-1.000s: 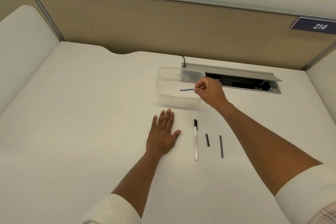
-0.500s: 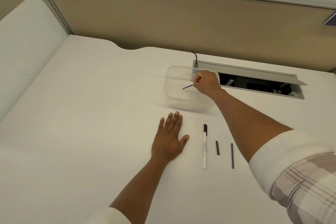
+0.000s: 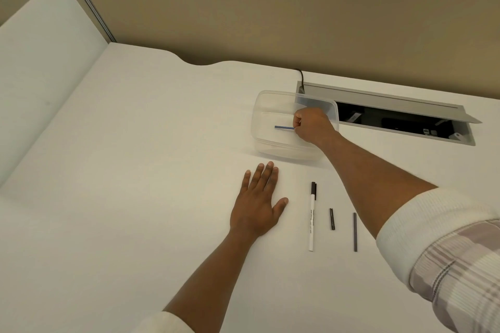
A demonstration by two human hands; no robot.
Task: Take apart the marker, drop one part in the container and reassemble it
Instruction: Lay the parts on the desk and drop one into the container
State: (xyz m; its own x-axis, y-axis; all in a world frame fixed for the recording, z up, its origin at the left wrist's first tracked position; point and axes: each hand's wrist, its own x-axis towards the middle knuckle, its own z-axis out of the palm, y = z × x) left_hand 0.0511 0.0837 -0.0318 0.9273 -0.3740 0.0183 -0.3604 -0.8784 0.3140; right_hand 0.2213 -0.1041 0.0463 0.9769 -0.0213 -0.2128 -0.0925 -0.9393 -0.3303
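My right hand (image 3: 311,126) is inside the clear plastic container (image 3: 266,143), its fingers closed on one end of a thin blue rod (image 3: 282,127) that points left, low over the container's floor. My left hand (image 3: 258,204) lies flat on the white desk, palm down, fingers spread, holding nothing. To its right lies the white marker body with a black cap (image 3: 312,215). A short black piece (image 3: 332,219) and a longer dark grey rod (image 3: 355,231) lie beside it, all roughly parallel.
An open cable hatch with a grey metal flap (image 3: 378,100) sits just behind and right of the container, with a black cable (image 3: 301,76) running into it. A beige partition wall bounds the desk at the back.
My right hand has gone down into the container with the blue rod, which now lies level instead of tilted. My left hand and the parts on the desk have not moved.
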